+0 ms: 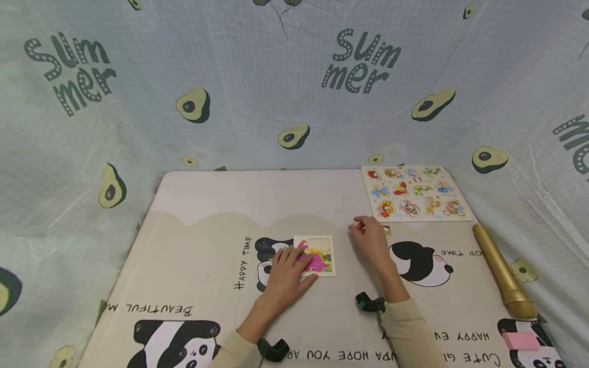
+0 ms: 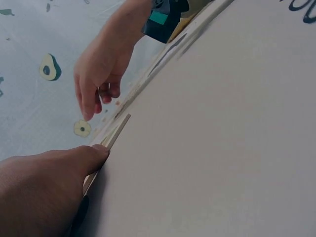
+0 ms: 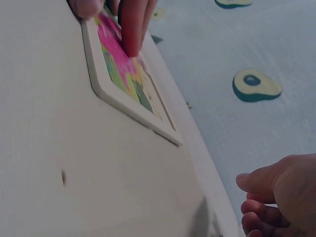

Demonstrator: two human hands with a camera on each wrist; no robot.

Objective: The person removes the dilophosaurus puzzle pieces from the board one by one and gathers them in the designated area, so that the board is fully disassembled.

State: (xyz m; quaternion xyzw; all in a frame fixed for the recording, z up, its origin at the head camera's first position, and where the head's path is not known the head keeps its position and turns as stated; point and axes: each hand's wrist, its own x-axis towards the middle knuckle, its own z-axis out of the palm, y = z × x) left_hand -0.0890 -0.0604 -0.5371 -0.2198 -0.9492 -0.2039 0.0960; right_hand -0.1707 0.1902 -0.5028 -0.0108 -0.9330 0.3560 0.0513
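Observation:
A small square jigsaw puzzle in a pale frame (image 1: pixel 334 255) lies on the table, showing a pink dinosaur (image 1: pixel 317 263) and a bare strip along its far side. My left hand (image 1: pixel 289 271) rests over its left part, fingers spread across the picture. In the left wrist view the thumb (image 2: pixel 94 157) lies along the frame's edge. To the right of the puzzle, my right hand (image 1: pixel 371 240) hovers with fingers loosely bent and nothing visible in them. Beside that hand, a small colourful piece (image 1: pixel 387 231) lies on the table, partly hidden by it.
A board of insect and animal pictures (image 1: pixel 420 194) lies at the back right. Along the right edge are a gold microphone (image 1: pixel 503 271) and a pink block (image 1: pixel 521 341). A panda-print cloth (image 1: pixel 184 276) covers the table; an avocado-print curtain (image 1: pixel 248 76) surrounds it.

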